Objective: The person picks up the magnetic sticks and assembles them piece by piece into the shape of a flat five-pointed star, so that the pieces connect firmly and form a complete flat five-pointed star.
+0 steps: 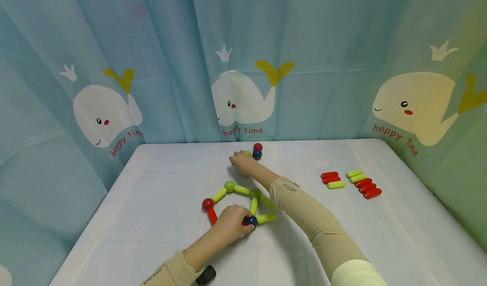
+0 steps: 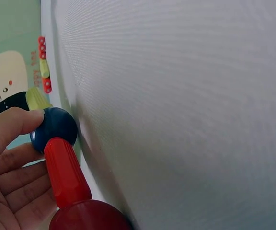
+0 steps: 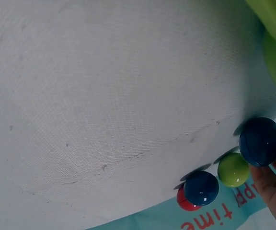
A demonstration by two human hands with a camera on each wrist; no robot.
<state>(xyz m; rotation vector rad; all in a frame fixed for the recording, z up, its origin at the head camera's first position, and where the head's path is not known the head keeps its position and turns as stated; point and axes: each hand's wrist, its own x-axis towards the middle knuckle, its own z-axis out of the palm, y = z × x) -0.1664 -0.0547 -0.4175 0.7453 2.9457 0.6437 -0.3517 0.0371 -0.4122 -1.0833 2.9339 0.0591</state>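
My left hand pinches a blue ball between thumb and fingers; in the left wrist view a red rod joins that blue ball to a red ball. The ball belongs to a frame of rods with a red ball and green balls. At the table's back, my right hand reaches over loose balls. The right wrist view shows its fingers round a blue ball, beside a green ball and another blue ball with a red one.
Red rods and light green rods lie in two groups on the right of the white table. A patterned curtain hangs behind the table. Something black is at my left sleeve.
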